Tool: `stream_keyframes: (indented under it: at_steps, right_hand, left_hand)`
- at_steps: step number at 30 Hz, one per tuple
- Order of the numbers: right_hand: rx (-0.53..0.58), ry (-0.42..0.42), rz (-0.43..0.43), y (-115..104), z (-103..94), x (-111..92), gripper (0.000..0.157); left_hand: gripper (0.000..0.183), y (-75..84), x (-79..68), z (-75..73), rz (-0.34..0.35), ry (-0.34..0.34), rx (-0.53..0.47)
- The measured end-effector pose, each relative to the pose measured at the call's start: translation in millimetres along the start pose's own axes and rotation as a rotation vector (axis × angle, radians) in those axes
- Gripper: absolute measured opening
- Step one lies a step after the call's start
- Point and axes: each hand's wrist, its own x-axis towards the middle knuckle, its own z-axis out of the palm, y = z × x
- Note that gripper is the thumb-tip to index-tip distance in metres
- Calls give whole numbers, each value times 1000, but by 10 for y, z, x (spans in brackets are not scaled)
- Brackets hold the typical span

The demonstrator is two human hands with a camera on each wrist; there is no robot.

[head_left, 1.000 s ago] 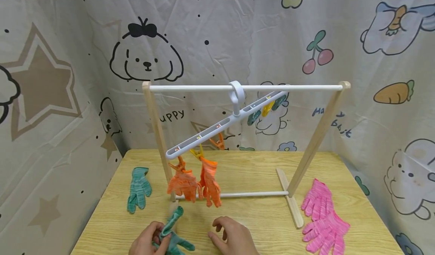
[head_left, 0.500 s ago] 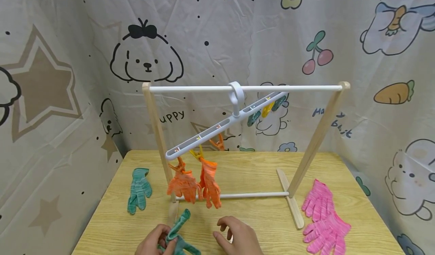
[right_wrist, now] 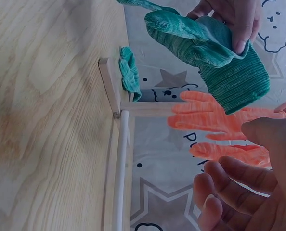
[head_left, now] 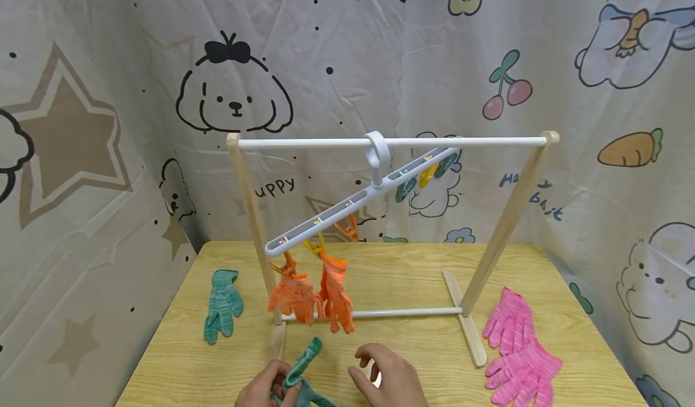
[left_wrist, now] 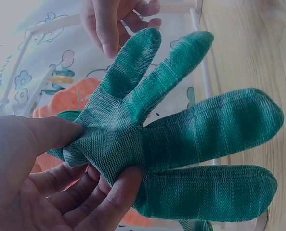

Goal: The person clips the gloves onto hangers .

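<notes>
My left hand (head_left: pixel 269 386) pinches a green knit glove (left_wrist: pixel 181 130) near its cuff, low at the front of the table. In the left wrist view the glove's fingers spread out to the right; the right wrist view shows its ribbed cuff (right_wrist: pixel 237 86). My right hand (head_left: pixel 392 378) is just to the right with loosely bent fingers, holding nothing. Behind the hands, two orange gloves (head_left: pixel 338 292) hang from clothespins on the left half of a tilted grey clip hanger (head_left: pixel 326 214). A second green glove (head_left: pixel 221 304) lies on the table at left.
A wooden stand with a white top bar (head_left: pixel 304 144) carries the hanger by its hook (head_left: pixel 377 154). Free clips, among them a yellow clothespin (head_left: pixel 428 174), sit on its raised right half. Two pink gloves (head_left: pixel 521 359) lie at right beside the stand's wooden foot (head_left: pixel 471 334).
My left hand has moved right with the green glove. My right hand has shifted slightly right as well, still holding nothing. The hanger and hanging gloves look the same.
</notes>
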Motion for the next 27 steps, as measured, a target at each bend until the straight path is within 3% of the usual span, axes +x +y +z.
stream_keyframes:
  at_steps: [3, 10, 27]
  right_hand:
    - [-6, 4, 0, 25, -7, -13, 27]
    - [-18, 52, -9, 78, -24, -52, 24]
    - [-25, 95, 16, 154, -90, -82, 15]
  left_hand:
    - [17, 6, -5, 24, 0, -1, 11]
    - [19, -6, -8, 48, 76, -64, 3]
    - [20, -26, 21, 232, 115, -124, -72]
